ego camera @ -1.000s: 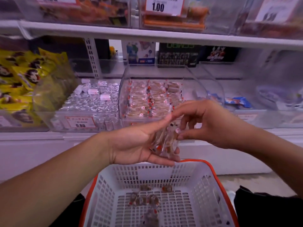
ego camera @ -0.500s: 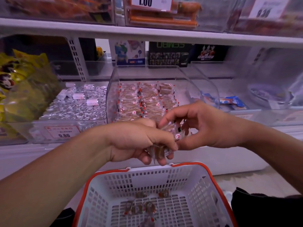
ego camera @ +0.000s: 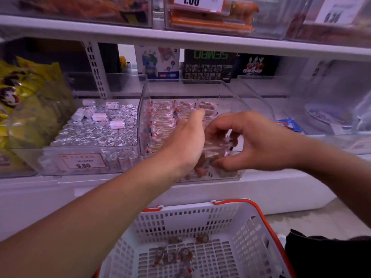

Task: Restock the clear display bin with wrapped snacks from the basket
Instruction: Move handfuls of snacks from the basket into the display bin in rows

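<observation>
Wrapped snacks (ego camera: 213,149), brownish bars in clear film with red-and-white ends, form a small stack held between both hands at the front of the clear display bin (ego camera: 143,109) on the lower shelf. In the head view, the left hand (ego camera: 187,141) has its back to the camera and its fingers pass behind the stack, so how they lie is hidden; it seems to grip the bundle from the left. The right hand (ego camera: 247,141) curls over the stack, thumb below and fingertips on top, pinching it. The two hands are close together with the bundle between them. Behind them, rows of the same snacks already fill the back of the bin. Motion blur softens the wrappers, so their print is unreadable. Lower down, the white basket (ego camera: 247,233) with an orange rim holds a few loose snacks on its slotted floor; its near edge is cut off by the frame. Left of the bin, a tray of silver-wrapped sweets (ego camera: 96,133) carries a price tag (ego camera: 83,161) reading 9.80.
</observation>
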`<act>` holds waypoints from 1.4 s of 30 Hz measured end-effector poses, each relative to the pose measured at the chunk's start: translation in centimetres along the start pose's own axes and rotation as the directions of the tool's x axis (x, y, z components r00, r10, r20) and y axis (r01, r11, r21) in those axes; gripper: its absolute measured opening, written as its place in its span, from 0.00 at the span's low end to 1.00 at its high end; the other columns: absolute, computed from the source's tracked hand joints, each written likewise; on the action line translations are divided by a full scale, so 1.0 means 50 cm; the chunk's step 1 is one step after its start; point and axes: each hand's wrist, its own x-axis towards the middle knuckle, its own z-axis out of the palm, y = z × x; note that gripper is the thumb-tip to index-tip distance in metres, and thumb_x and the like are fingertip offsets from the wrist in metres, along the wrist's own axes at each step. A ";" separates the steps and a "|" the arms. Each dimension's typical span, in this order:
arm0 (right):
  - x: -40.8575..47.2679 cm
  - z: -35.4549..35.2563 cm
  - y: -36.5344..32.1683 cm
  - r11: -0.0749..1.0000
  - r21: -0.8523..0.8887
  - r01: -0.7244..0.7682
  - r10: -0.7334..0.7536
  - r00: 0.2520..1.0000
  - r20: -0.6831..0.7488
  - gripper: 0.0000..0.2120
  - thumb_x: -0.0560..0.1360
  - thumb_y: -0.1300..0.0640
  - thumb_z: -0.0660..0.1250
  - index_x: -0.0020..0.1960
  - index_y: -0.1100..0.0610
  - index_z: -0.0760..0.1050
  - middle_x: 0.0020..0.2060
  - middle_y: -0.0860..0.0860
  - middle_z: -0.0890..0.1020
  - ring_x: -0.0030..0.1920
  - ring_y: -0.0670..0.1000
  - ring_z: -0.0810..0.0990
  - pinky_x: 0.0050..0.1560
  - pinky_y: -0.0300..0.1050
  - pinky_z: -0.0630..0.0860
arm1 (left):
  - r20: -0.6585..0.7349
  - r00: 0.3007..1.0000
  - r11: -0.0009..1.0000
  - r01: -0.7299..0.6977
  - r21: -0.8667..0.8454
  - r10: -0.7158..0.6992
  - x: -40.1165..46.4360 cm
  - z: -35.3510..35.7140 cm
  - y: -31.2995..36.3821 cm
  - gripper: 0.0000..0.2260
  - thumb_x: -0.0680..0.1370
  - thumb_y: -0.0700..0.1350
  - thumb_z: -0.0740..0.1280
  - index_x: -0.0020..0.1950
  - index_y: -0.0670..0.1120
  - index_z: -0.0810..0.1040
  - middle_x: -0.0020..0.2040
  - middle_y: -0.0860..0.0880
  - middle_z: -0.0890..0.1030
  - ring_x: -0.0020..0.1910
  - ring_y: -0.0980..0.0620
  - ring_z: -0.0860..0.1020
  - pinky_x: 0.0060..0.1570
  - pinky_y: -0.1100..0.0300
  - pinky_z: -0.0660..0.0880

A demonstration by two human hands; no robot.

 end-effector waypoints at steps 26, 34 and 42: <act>0.344 0.014 0.284 0.623 -0.722 -0.301 0.467 0.884 0.035 0.18 0.63 0.58 0.81 0.50 0.59 0.81 0.49 0.56 0.83 0.49 0.57 0.79 0.51 0.48 0.77 | 0.121 0.906 0.303 -0.258 0.918 0.406 0.075 -0.083 -0.059 0.09 0.80 0.48 0.57 0.58 0.49 0.70 0.56 0.47 0.77 0.54 0.44 0.75 0.44 0.52 0.68; 0.345 0.032 0.285 0.659 -0.626 -0.417 0.493 0.868 -0.059 0.15 0.65 0.52 0.80 0.42 0.58 0.79 0.37 0.51 0.80 0.40 0.53 0.78 0.42 0.45 0.76 | 0.110 0.904 0.318 -0.257 0.913 0.414 0.079 -0.080 -0.062 0.09 0.80 0.49 0.57 0.58 0.50 0.72 0.53 0.48 0.78 0.50 0.45 0.75 0.46 0.51 0.73; 0.297 -0.010 0.208 0.696 -0.593 -0.405 0.430 0.897 -0.108 0.17 0.71 0.55 0.75 0.57 0.60 0.79 0.52 0.56 0.82 0.52 0.58 0.80 0.54 0.52 0.79 | 0.106 0.795 0.376 -0.395 0.838 0.598 0.063 -0.090 -0.046 0.06 0.79 0.49 0.61 0.49 0.48 0.76 0.45 0.50 0.79 0.45 0.47 0.77 0.46 0.49 0.76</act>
